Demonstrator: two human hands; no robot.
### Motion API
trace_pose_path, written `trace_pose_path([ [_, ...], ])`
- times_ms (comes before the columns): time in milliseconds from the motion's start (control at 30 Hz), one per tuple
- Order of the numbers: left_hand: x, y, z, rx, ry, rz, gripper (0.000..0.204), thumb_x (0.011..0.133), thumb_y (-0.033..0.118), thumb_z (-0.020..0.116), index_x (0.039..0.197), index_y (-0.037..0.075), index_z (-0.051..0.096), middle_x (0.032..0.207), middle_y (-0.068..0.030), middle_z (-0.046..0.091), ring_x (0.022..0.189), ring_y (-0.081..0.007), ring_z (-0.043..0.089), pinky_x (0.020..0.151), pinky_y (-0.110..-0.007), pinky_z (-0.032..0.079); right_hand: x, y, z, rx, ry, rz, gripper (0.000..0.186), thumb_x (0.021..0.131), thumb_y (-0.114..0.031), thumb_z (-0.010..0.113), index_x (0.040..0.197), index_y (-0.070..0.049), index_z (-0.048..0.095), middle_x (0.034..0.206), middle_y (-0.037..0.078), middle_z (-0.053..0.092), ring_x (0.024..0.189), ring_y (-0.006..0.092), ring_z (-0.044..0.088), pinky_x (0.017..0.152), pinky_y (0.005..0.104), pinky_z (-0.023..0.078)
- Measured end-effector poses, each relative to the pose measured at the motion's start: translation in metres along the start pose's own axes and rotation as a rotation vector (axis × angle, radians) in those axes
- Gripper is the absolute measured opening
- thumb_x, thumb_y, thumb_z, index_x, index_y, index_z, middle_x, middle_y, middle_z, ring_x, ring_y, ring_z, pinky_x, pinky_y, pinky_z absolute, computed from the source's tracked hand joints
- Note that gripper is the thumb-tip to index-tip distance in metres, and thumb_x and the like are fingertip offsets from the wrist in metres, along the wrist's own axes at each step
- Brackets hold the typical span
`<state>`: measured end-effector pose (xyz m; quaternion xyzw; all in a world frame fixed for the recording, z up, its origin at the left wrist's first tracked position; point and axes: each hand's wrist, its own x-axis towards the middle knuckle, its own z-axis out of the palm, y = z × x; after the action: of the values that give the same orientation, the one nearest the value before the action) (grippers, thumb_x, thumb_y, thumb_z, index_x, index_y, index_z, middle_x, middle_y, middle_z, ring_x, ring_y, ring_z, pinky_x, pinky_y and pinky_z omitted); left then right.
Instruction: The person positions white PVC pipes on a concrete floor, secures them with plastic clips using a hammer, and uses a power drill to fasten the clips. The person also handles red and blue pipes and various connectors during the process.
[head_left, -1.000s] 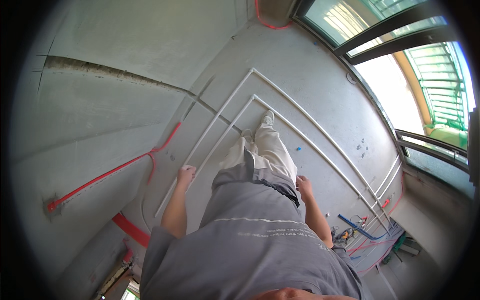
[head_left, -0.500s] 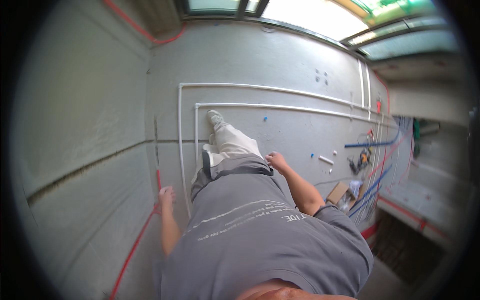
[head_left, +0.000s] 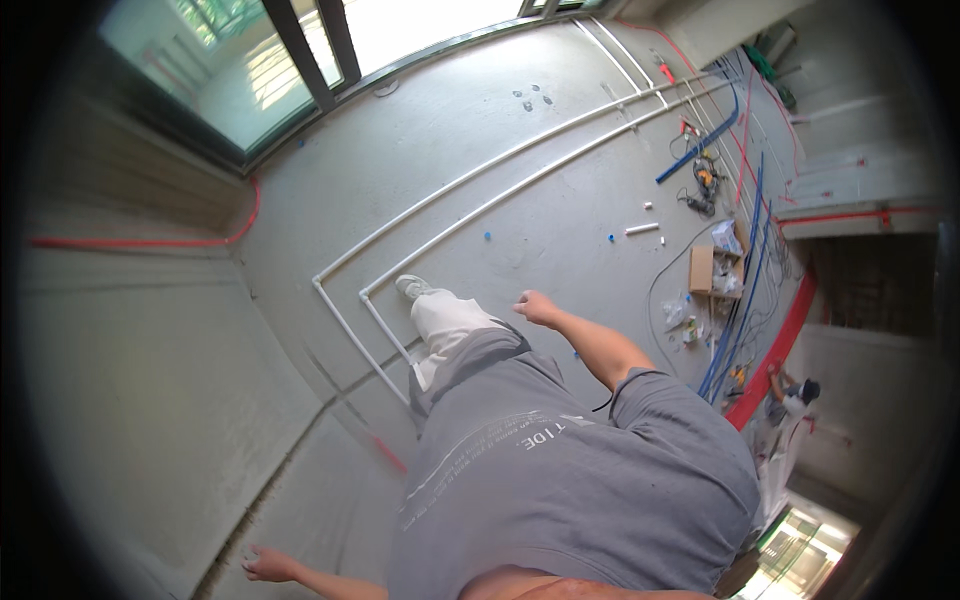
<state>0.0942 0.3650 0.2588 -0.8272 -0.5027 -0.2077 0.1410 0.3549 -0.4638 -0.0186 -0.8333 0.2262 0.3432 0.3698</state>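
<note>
My left hand [head_left: 268, 563] is out to the side at the lower left, near the dark groove along the bare grey wall. Its fingers are loosely bent and apart, and I see nothing held. In front of my right thigh hangs my right hand [head_left: 538, 308], fingers half curled with a small gap at the tips and nothing visible in them. Neither hand touches anything I can see. Two white pipes [head_left: 480, 167] run along the grey floor beyond my light shoe [head_left: 411, 287] and turn back toward me at elbow corners.
A cardboard box [head_left: 702, 270] with plastic bags, blue pipes [head_left: 735, 310], a yellow-and-black power tool [head_left: 705, 178] and a short white pipe piece [head_left: 642, 229] lie to the right. Red conduit [head_left: 140, 242] follows the left wall. Another person [head_left: 795, 395] is at the far right. Windows [head_left: 430, 25] stand ahead.
My view has turned, so the floor pipes now slant and the box and second person show more fully. My left hand has swung outward to the lower left, away from the red conduit.
</note>
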Motion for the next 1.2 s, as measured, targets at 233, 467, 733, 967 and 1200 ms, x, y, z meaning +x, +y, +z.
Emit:
trace_pose_path([
  [233,-0.029,0.21,0.086,-0.2,-0.796,0.329,0.05,0.095,0.034,0.075,0.127,-0.003,0.064,0.128,-0.025,0.061,0.12,-0.0421,0.058,0.104,-0.051,0.048,-0.026,0.012,0.031,0.12,0.096,0.071,0.038,0.089,-0.031,0.075,0.105,0.004,0.074,0.105,0.026,0.076,0.102,0.0399,0.073,0.089,0.0478,0.056],
  [467,-0.124,0.445,0.085,-0.4,-1.5,0.892,0.06,0.094,0.029,0.075,0.142,-0.004,0.06,0.132,-0.025,0.069,0.118,-0.0361,0.068,0.1,-0.045,0.054,-0.042,0.003,0.073,0.296,0.165,0.309,0.04,0.09,-0.033,0.072,0.106,0.003,0.074,0.11,0.026,0.075,0.105,0.0401,0.073,0.091,0.0488,0.056],
  [733,-0.048,0.491,0.146,-0.388,-1.53,0.888,0.055,0.093,0.025,0.075,0.137,-0.006,0.062,0.124,-0.023,0.072,0.112,-0.0301,0.07,0.093,-0.041,0.057,-0.008,-0.048,0.129,0.275,0.102,0.487,0.037,0.089,-0.034,0.079,0.108,-0.003,0.076,0.103,0.018,0.078,0.096,0.033,0.074,0.086,0.0463,0.057],
  [967,0.064,0.458,0.224,-0.239,-1.541,0.516,0.047,0.094,0.032,0.074,0.121,-0.005,0.072,0.103,-0.0158,0.077,0.093,-0.0248,0.073,0.085,-0.038,0.057,0.038,-0.136,0.127,0.531,0.222,0.328,0.037,0.092,-0.034,0.075,0.11,-0.002,0.074,0.1,0.018,0.076,0.092,0.0306,0.072,0.083,0.044,0.056],
  [1200,0.126,0.476,0.292,-0.182,-1.607,1.036,0.038,0.093,0.033,0.069,0.1,-0.004,0.076,0.085,-0.0102,0.075,0.082,-0.0196,0.07,0.071,-0.034,0.054,0.012,-0.195,0.167,0.739,0.466,0.448,0.037,0.09,-0.035,0.072,0.107,-0.002,0.074,0.105,0.021,0.076,0.101,0.0351,0.072,0.09,0.0455,0.055],
])
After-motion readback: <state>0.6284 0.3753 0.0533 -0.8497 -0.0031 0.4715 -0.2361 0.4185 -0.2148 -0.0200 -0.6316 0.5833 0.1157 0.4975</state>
